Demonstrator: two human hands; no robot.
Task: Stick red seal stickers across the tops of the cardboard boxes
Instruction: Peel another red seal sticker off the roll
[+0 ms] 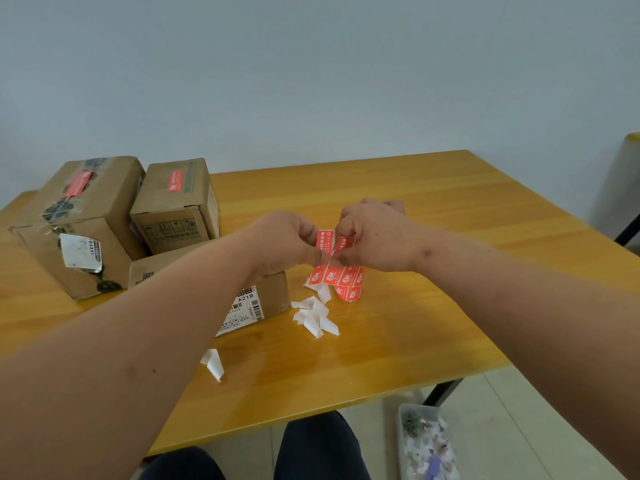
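On the bench (398, 188), the two back boxes (79, 216) (175, 202) already have red stickers on top, the near box (270, 292) shows none, and the left hand (287, 242) and right hand (375, 239) pinch a sticker (325, 239) above the roll (348, 285).

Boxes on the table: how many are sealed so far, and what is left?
Done: the big box and the box behind each carry a red sticker on top. In hand: the left hand and right hand pinch a sticker strip apart. Left: the near box, mostly hidden by the left arm, shows no sticker.
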